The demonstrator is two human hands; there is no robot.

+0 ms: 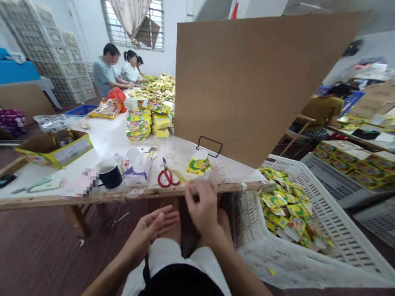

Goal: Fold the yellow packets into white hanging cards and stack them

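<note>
My left hand [154, 227] rests over my knee below the table edge, fingers stretched out and holding nothing. My right hand [203, 206] is raised at the wooden table edge [117, 197], fingers curled in a pinch; what it holds, if anything, is too small to make out. Just beyond it on the white tabletop lie a yellow-green packet [198, 165], red-handled scissors [167, 175] and loose rubber bands. A large brown cardboard sheet [255, 79] stands upright behind them in a black wire stand.
A white plastic crate [332, 219] with several yellow packets leans at my right. A black mug [110, 175], an open cardboard box [54, 147] and stacked packets [144, 120] sit on the table. Other people work seated at the far end and at right.
</note>
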